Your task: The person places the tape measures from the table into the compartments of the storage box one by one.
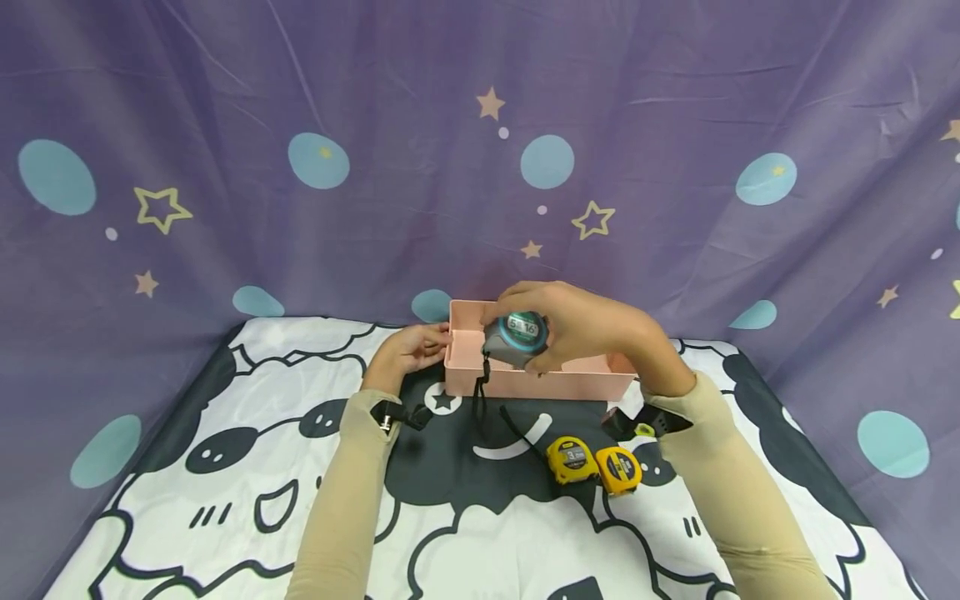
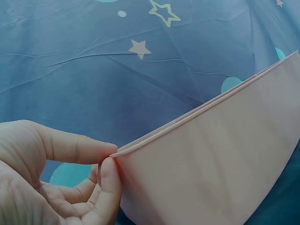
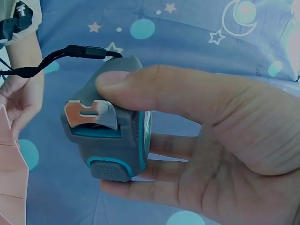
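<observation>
My left hand (image 1: 415,348) pinches the left end of a long pink box (image 1: 540,385); in the left wrist view, the thumb and forefinger meet at the corner of its rim (image 2: 159,136). Above the box, my right hand (image 1: 581,321) grips a grey and teal tape measure (image 1: 517,333), its round label facing up. The right wrist view shows its metal end hook (image 3: 91,114), with the thumb across the case and the fingers behind. A black wrist strap (image 1: 481,387) hangs from the tape measure in front of the box. Part of the box's inside is hidden by the right hand.
Two yellow tape measures, one on the left (image 1: 572,459) and one on the right (image 1: 618,469), lie side by side in front of the box. A dark object (image 1: 618,423) sits by the right wrist. Behind the cartoon-print cloth (image 1: 465,533) hangs a purple curtain (image 1: 420,225).
</observation>
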